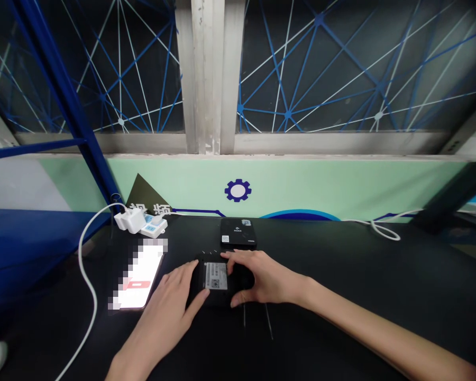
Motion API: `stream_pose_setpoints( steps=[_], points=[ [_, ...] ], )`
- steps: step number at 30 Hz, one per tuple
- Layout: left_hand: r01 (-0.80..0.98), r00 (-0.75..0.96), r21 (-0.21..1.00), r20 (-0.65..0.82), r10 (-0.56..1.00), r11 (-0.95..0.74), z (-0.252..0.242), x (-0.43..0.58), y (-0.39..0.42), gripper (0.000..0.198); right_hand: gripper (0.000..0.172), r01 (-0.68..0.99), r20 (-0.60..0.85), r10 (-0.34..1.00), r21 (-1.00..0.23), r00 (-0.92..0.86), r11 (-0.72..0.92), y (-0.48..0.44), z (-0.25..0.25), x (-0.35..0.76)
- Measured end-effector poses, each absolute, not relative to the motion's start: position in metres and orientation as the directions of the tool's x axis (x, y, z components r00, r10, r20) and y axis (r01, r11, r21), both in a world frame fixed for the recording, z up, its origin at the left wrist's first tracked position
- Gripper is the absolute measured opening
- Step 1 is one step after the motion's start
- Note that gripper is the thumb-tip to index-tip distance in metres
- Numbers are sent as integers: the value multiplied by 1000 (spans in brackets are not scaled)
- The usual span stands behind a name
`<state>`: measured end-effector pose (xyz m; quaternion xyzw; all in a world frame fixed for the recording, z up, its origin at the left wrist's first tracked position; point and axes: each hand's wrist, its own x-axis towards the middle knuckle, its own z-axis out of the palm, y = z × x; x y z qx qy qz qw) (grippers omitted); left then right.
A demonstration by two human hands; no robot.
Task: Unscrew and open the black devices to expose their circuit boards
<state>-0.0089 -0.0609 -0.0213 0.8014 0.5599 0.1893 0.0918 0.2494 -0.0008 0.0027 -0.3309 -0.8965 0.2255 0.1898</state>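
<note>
A black box-shaped device [222, 299] with a white printed label [216, 276] lies on the dark table. My left hand [178, 296] grips its left side, with the thumb at the label's lower edge. Across from it, my right hand [262, 278] curls around the right side, its thumb low and its fingers at the upper edge. What lies in the dark space within that curl cannot be made out. Several small screws [210, 252] rest just beyond the device. Two thin metal rods [268, 321] lie below my right hand.
A second flat black box [238, 233] lies behind the device. To the left are a lit phone [138, 280], a power strip [154, 226] with a white plug [133, 219], and a white cable [91, 291]. Another cable [384, 231] lies at the back right.
</note>
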Motion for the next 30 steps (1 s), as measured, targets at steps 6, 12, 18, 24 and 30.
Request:
stream_pose_setpoints(
  steps=[6, 12, 18, 24, 30],
  points=[
    [874, 300, 360, 128, 945, -326, -22, -10, -61, 67, 54, 500, 196, 676, -536, -711, 681, 1, 2, 251],
    [867, 318, 358, 143, 937, -348, -23, -12, -58, 68, 59, 500, 200, 677, -534, -709, 682, 4, 2, 250],
    [872, 313, 349, 139, 939, -343, -20, -10, -60, 67, 55, 485, 213, 676, -550, -705, 680, 2, 4, 251],
    [880, 300, 347, 124, 946, -324, -18, -7, -63, 69, 33, 521, 327, 705, -496, -630, 695, 4, 11, 265],
    [879, 295, 363, 96, 951, -310, -19, -6, -63, 71, 48, 571, 319, 683, -381, -657, 727, 0, 11, 276]
  ],
)
